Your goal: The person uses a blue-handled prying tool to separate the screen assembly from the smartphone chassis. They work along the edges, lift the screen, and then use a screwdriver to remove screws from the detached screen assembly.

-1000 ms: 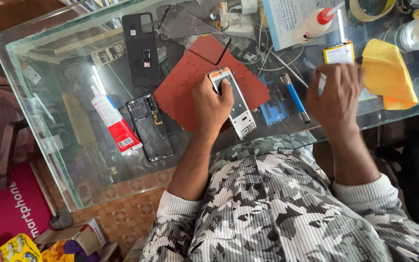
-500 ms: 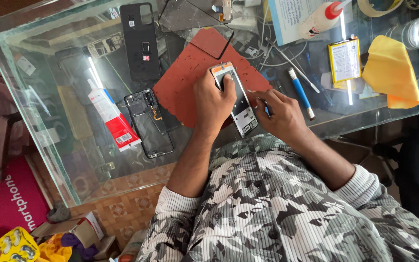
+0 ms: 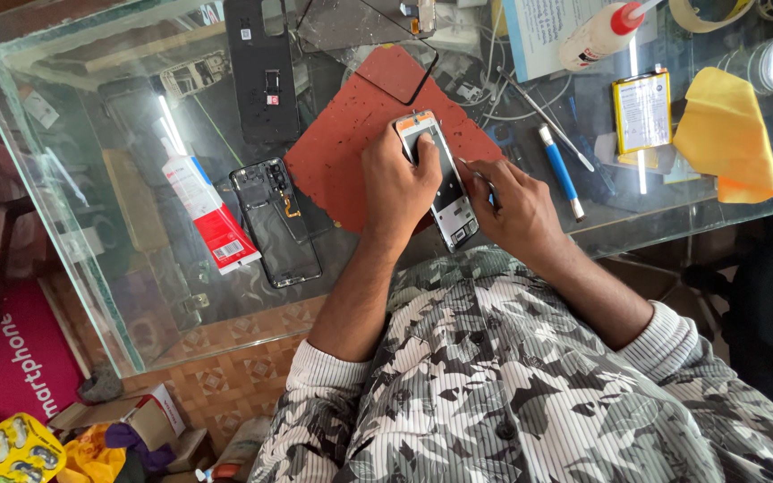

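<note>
**Glass counter, two hands on an opened phone**

Glass forms the counter (image 3: 91, 179), seen from above by the person working at it. Far left on it lies a red-and-white carton (image 3: 210, 215), then a bare black phone frame (image 3: 276, 224). A rust-red work mat (image 3: 355, 134) sits at centre. On the mat's near edge lies the opened phone (image 3: 445, 183), silver-framed, its insides facing up.

The left hand (image 3: 400, 183) presses down on the phone's left side, its grip closed around that edge to pin it. The right hand (image 3: 512, 201) touches the phone's right side, fingers pinched together on a thin metal tool (image 3: 471, 167) whose tip meets the phone.

To do this well, the left hand should probably hold the phone flat and steady while the tool moves in small, light strokes.

Further right lie a blue-handled tool (image 3: 558, 170), a yellow-labelled battery (image 3: 641, 112) and a yellow cloth (image 3: 728, 134).
</note>
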Tool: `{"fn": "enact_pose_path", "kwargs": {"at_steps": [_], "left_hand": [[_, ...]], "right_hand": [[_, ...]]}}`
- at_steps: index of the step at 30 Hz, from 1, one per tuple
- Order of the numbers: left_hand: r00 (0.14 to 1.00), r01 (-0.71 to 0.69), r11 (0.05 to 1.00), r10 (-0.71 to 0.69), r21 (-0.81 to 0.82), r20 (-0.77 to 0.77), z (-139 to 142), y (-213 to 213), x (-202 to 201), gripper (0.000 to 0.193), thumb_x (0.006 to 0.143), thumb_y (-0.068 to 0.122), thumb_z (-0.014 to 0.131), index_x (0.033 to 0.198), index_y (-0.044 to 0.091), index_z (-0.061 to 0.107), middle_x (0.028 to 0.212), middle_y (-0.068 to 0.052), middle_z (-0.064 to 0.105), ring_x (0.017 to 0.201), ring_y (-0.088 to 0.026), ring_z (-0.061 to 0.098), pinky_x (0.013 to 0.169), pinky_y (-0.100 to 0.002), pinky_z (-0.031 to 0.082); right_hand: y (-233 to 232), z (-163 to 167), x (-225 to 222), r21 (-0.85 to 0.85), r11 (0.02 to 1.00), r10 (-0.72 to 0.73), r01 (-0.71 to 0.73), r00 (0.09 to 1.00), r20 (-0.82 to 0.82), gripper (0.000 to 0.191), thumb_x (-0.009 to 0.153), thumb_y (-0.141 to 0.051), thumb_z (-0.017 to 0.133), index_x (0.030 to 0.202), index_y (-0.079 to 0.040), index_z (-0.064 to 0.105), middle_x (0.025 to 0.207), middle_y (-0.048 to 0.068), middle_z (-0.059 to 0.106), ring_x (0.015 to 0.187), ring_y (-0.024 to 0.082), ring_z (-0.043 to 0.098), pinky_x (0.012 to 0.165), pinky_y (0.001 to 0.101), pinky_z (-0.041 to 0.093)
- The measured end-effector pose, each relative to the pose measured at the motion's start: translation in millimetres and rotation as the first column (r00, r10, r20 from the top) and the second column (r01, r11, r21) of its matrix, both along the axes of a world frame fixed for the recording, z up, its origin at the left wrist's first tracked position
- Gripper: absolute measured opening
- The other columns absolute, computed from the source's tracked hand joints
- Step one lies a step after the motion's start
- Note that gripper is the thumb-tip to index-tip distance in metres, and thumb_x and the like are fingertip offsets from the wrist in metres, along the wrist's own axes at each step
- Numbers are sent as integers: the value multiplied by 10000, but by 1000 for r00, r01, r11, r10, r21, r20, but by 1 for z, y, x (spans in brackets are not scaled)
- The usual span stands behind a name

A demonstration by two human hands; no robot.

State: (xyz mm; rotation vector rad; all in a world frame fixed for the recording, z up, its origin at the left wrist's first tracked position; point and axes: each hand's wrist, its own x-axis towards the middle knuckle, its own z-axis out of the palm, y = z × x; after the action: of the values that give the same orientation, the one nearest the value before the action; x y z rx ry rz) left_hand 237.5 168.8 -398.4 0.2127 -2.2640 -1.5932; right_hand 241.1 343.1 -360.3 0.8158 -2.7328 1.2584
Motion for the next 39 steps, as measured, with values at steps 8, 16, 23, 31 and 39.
{"fn": "enact_pose_path", "kwargs": {"at_steps": [8, 16, 23, 31, 39], "left_hand": [[998, -8, 1000, 9, -7, 59, 0, -4, 1, 155, 923, 49, 624, 1011, -67, 677, 794, -156, 725, 704, -282, 752, 625, -380, 571], [998, 8, 1000, -9, 8, 68, -2, -3, 3, 165, 925, 45, 603, 1018, -73, 671, 797, -148, 723, 689, -251, 759, 596, -357, 579], [1000, -2, 1000, 3, -31, 9, -10, -2, 4, 145, 928, 37, 614, 1009, -65, 676, 824, -155, 729, 733, -283, 757, 637, -372, 586], [995, -3, 1000, 5, -17, 95, -16, -2, 3, 179, 912, 58, 620, 1021, -64, 691, 816, -169, 735, 717, -284, 760, 625, -380, 581], [1000, -3, 999, 2, -46, -10, -26, 5, 4, 186, 923, 57, 613, 1054, -48, 693, 903, -172, 750, 825, -320, 768, 719, -397, 601]], "right_hand": [[-4, -2, 2, 15, 1000, -3, 3, 1000, 13, 197, 975, 25, 648, 1171, 13, 648, 968, 189, 708, 727, 338, 716, 599, 412, 549], [-1, -5, 5, 192, 977, 128, -90, 973, -191, 293, 922, 38, 690, 1214, 39, 662, 912, 122, 667, 684, 276, 686, 561, 381, 545], [-3, -16, 7, 369, 926, 194, -82, 941, -277, 417, 883, 63, 657, 1299, 82, 635, 901, 95, 612, 630, 194, 637, 501, 338, 505], [0, -17, 8, 361, 928, 172, -92, 965, -197, 405, 888, 9, 650, 1292, 35, 646, 900, 96, 603, 644, 249, 639, 516, 370, 502], [2, -21, 8, 386, 919, 147, -76, 976, -158, 413, 860, -4, 645, 1273, 24, 643, 902, 106, 620, 631, 272, 650, 520, 384, 514]]}}
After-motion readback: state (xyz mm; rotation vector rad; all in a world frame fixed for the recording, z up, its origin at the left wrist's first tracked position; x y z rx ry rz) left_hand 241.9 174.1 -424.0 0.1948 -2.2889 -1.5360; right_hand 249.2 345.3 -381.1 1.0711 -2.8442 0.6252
